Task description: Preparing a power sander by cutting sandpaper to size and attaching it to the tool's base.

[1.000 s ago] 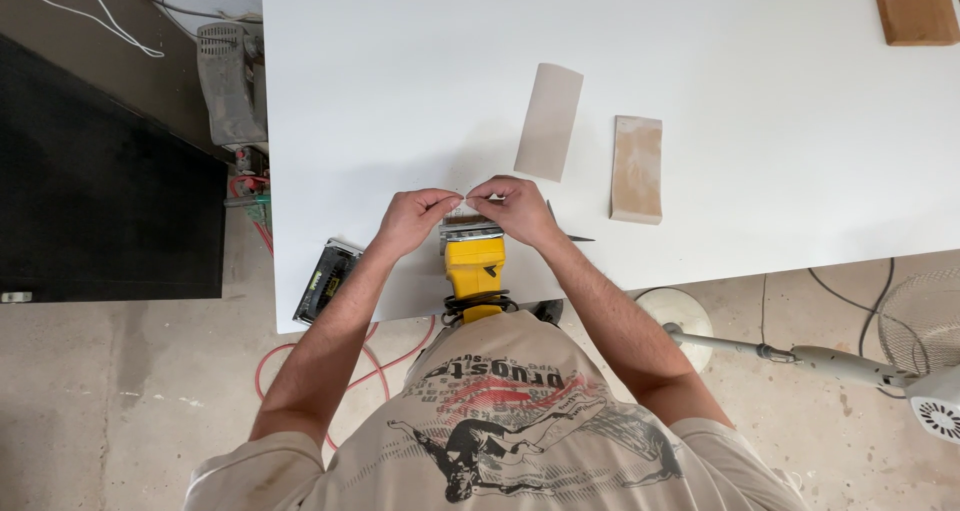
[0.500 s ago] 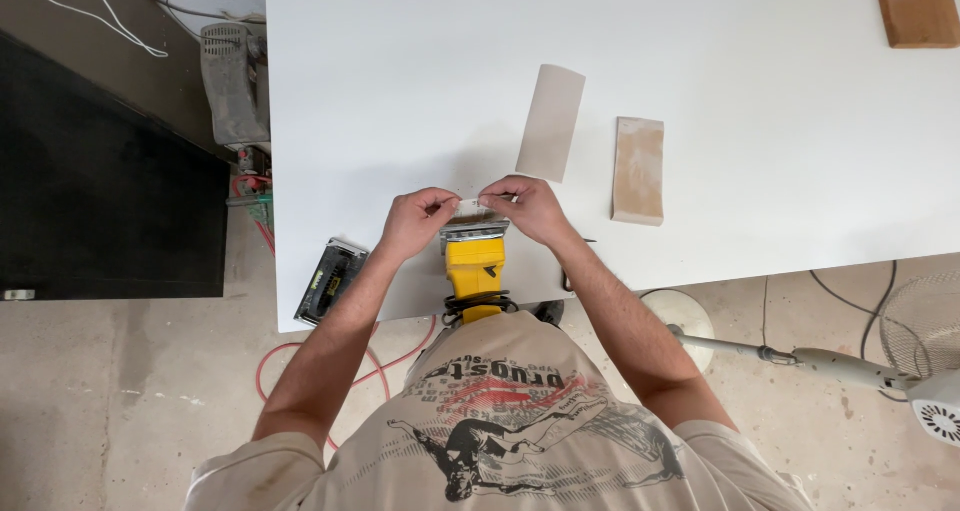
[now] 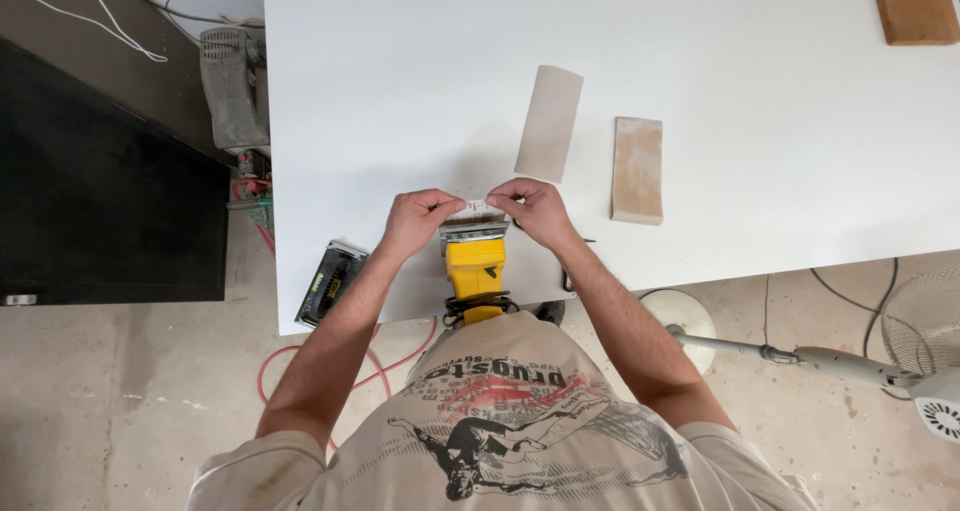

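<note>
- The left hand [image 3: 418, 219] and right hand [image 3: 535, 209] each pinch one end of a small sheet [image 3: 476, 207], held over the front of the yellow sander [image 3: 474, 261] at the near edge of the counter [image 3: 700, 91].
- The step looks like fitting this sheet; next it needs aligning and clamping, I think.
- Two more sheets lie beside: one grey [image 3: 549, 123], one brown [image 3: 638, 170].
</note>
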